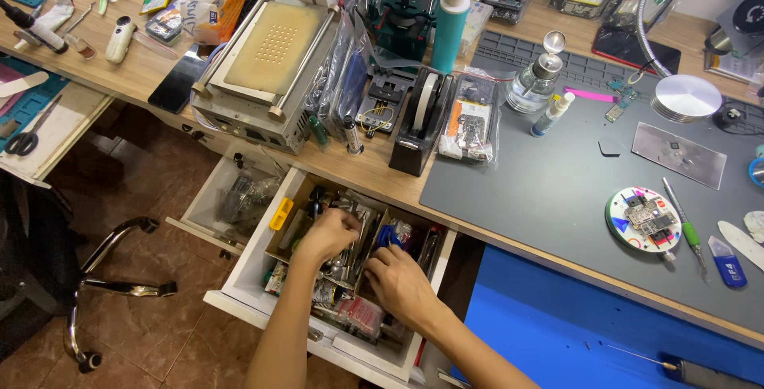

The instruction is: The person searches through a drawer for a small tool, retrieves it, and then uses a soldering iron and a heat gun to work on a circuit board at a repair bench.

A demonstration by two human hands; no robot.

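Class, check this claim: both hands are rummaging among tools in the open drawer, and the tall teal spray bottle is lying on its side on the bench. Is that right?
Not quite. In the head view, both hands, left and right, are in the open drawer, but the teal spray bottle stands upright on the bench, not on its side.

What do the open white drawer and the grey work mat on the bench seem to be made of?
The open white drawer looks like laminated board: smooth matt white faces with square edges. The grey work mat looks like silicone or rubber: a dull, even surface that lies flat, with moulded compartments at its far edge.
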